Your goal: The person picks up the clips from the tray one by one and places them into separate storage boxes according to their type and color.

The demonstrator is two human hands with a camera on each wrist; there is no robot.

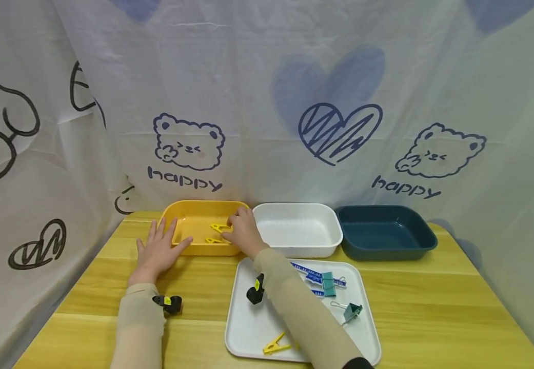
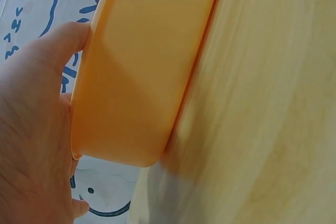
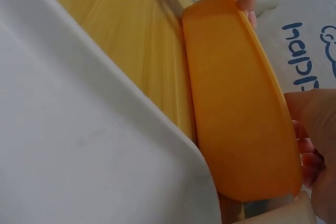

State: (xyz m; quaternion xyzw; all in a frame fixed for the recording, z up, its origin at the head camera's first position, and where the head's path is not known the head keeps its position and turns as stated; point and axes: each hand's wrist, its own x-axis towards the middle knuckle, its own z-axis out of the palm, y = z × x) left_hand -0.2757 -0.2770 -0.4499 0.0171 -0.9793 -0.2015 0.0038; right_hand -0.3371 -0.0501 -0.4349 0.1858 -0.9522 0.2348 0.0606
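My left hand (image 1: 157,252) rests with spread fingers on the front left rim of a yellow bin (image 1: 183,249); in the left wrist view the thumb lies along that rim. Over the bin's right end, my right hand (image 1: 245,233) reaches in with bent fingers, pinching the end of a yellow clothespin (image 1: 219,227). Nearer the front wall, a second yellow clothespin (image 1: 213,240) lies inside, its right end close to the thumb. The right wrist view shows curled fingers behind the bin's rim, and the wall hides the clothespins there.
A white bin (image 1: 299,251) and a dark blue bin (image 1: 387,253) stand to the right. The white tray (image 1: 243,328) in front holds blue-and-white strips (image 1: 308,270), teal binder clips (image 1: 352,311) and a yellow clothespin (image 1: 276,346), beneath the right forearm. A printed cloth hangs behind.
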